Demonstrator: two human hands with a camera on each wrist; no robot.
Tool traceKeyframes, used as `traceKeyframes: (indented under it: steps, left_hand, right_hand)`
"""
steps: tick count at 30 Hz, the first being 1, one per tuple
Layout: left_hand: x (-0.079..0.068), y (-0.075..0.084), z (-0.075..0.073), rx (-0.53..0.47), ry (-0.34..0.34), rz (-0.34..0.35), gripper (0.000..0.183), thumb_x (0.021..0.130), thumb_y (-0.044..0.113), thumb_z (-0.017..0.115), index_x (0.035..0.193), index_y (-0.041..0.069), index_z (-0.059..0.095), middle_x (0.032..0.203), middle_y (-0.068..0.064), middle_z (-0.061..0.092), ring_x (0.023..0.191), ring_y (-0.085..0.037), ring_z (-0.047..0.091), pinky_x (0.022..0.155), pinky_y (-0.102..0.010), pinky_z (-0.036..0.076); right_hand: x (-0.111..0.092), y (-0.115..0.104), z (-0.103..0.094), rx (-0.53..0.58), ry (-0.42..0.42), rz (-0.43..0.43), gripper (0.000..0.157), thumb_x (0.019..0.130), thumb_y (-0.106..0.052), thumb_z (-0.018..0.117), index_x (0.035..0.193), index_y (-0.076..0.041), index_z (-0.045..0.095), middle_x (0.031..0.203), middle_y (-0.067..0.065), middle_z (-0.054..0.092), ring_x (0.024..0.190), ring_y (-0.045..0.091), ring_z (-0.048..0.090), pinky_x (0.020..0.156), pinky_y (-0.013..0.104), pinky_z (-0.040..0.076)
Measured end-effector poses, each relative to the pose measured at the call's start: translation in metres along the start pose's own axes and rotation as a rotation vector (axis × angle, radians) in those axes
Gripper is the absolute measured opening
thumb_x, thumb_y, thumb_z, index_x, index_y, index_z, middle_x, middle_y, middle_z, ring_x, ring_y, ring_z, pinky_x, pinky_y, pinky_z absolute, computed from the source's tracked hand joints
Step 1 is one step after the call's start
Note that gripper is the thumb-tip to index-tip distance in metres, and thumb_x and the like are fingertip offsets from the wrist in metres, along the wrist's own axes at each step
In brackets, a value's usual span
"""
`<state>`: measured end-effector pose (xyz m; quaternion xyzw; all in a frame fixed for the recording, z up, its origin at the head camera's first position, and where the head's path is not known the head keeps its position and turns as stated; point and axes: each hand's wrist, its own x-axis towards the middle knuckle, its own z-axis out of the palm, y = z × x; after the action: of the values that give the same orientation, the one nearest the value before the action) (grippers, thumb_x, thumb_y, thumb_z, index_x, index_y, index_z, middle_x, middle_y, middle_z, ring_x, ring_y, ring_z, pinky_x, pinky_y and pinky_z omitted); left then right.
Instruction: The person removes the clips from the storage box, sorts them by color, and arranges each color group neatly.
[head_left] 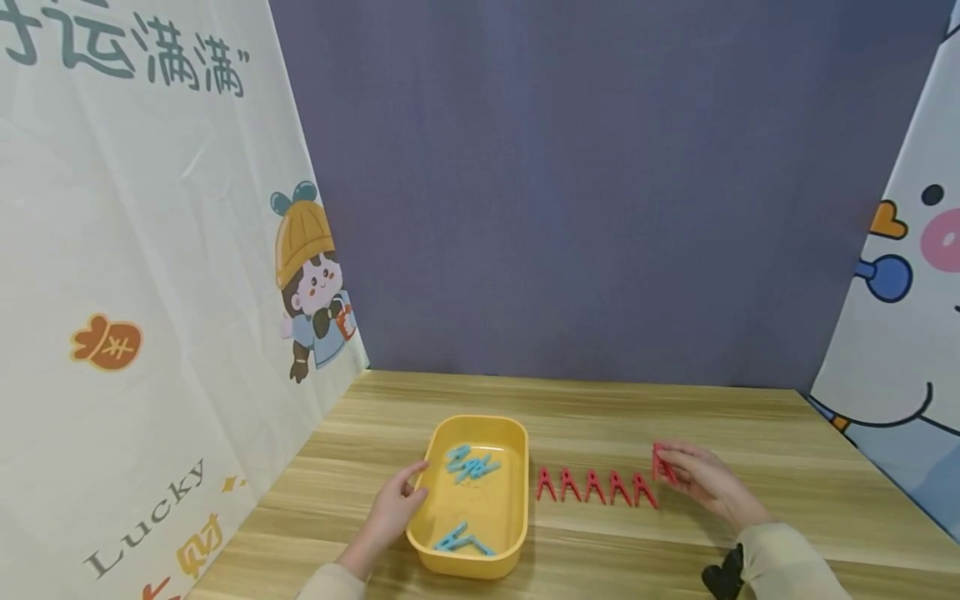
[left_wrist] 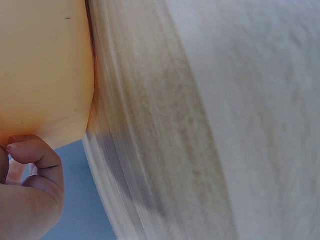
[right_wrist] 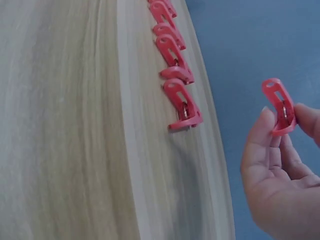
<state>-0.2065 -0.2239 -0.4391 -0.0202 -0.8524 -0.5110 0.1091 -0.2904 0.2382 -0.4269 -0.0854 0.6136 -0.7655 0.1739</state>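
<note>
Right hand [head_left: 703, 477] pinches red clothespin [right_wrist: 280, 107], perhaps keeping it upright
Left hand [head_left: 392, 505] touches yellow tray [head_left: 467, 567] at nine o'clock, grip unclear.

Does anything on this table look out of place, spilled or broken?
Nothing stands out: five red plastic clothespins line up evenly, the right hand pinches a matching red clothespin, and the light-blue plastic clothespins, though jumbled, lie inside the yellow rectangular plastic tray.
</note>
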Motion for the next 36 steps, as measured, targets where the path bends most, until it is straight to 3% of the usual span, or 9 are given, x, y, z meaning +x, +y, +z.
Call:
traceKeyframes:
  steps: [4, 9, 16, 23, 31, 36]
  left_hand:
    - [0.001, -0.001, 0.0, 0.001, -0.006, 0.001, 0.04, 0.085, 0.0, 0.058, 0.124, -0.003, 0.052, 0.067, -0.002, 0.041, 0.055, -0.012, 0.039, 0.046, -0.02, 0.036]
    - [0.001, -0.001, 0.0, 0.0, -0.004, 0.0, 0.039, 0.085, 0.0, 0.058, 0.124, -0.003, 0.053, 0.067, -0.001, 0.04, 0.055, -0.011, 0.038, 0.046, -0.02, 0.035]
    - [0.0, 0.0, 0.0, -0.001, -0.014, -0.005, 0.04, 0.086, 0.001, 0.058, 0.125, -0.002, 0.052, 0.068, -0.002, 0.041, 0.054, -0.011, 0.038, 0.046, -0.02, 0.035]
    - [0.0, 0.0, -0.001, 0.005, -0.017, -0.003, 0.04, 0.086, 0.002, 0.058, 0.125, -0.002, 0.051, 0.068, -0.002, 0.041, 0.054, -0.011, 0.038, 0.046, -0.02, 0.034]
    - [0.001, 0.0, 0.0, 0.004, -0.018, -0.012, 0.04, 0.086, 0.002, 0.058, 0.126, -0.001, 0.051, 0.068, -0.001, 0.04, 0.053, -0.01, 0.037, 0.046, -0.019, 0.034]
    - [0.0, 0.0, -0.001, 0.005, -0.012, -0.002, 0.04, 0.086, 0.002, 0.059, 0.125, -0.002, 0.052, 0.069, -0.002, 0.04, 0.053, -0.01, 0.037, 0.045, -0.02, 0.034]
  right_hand:
    - [-0.001, 0.003, -0.002, -0.045, 0.042, 0.018, 0.014, 0.092, -0.011, 0.055, 0.104, -0.012, 0.063, 0.093, 0.002, 0.065, 0.084, 0.013, 0.062, 0.075, 0.029, 0.05]
    - [-0.002, 0.006, -0.005, -0.109, 0.081, 0.005, 0.03, 0.09, -0.01, 0.057, 0.118, 0.003, 0.057, 0.093, 0.002, 0.064, 0.083, 0.013, 0.062, 0.074, 0.03, 0.05]
    - [-0.001, 0.012, -0.011, -0.133, 0.08, 0.016, 0.031, 0.09, -0.009, 0.057, 0.118, 0.005, 0.057, 0.093, 0.002, 0.065, 0.082, 0.012, 0.062, 0.074, 0.03, 0.051]
    - [-0.001, 0.014, -0.01, -0.169, 0.082, 0.033, 0.038, 0.09, -0.008, 0.057, 0.119, 0.015, 0.05, 0.089, 0.007, 0.064, 0.079, 0.015, 0.063, 0.074, 0.03, 0.051]
    - [0.003, 0.015, -0.011, -0.403, 0.186, 0.067, 0.048, 0.09, -0.015, 0.059, 0.12, 0.02, 0.044, 0.095, 0.01, 0.064, 0.081, 0.015, 0.061, 0.072, 0.035, 0.051]
    - [0.003, 0.019, -0.014, -0.525, 0.19, 0.061, 0.052, 0.088, -0.02, 0.062, 0.117, 0.021, 0.047, 0.091, 0.007, 0.064, 0.079, 0.016, 0.059, 0.068, 0.034, 0.051]
